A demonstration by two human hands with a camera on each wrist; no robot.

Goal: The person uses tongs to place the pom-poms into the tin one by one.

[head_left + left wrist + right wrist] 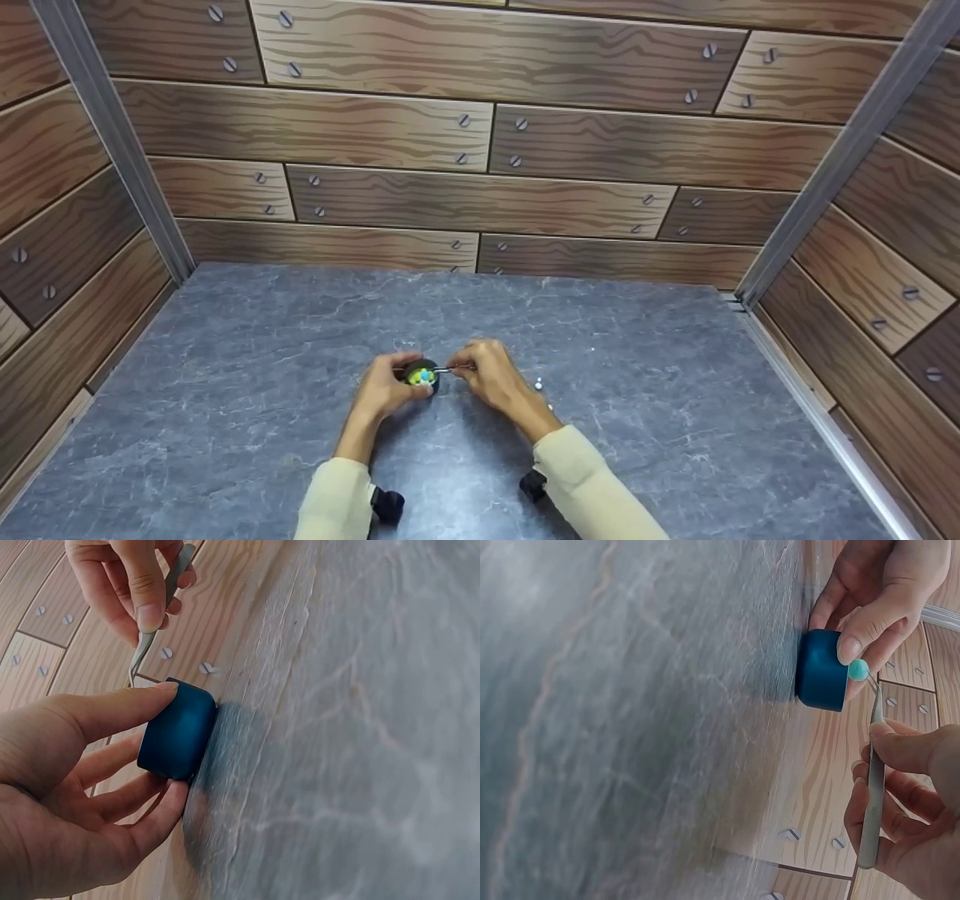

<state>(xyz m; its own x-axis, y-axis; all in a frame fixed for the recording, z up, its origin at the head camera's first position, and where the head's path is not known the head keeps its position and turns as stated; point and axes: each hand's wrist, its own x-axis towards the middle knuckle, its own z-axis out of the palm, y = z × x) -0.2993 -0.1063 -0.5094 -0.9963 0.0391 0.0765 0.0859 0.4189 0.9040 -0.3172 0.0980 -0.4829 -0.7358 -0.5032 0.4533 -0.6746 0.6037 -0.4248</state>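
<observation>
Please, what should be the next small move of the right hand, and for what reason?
I think the right hand should probably ease the teal ball down into the blue cup. The tweezers have the ball at the cup's mouth, yellow pieces show inside, and the left hand holds the cup. Still, the ball may instead be coming out.

Head view looks down, farther off; wrist views (near, sideways) share the container.
</observation>
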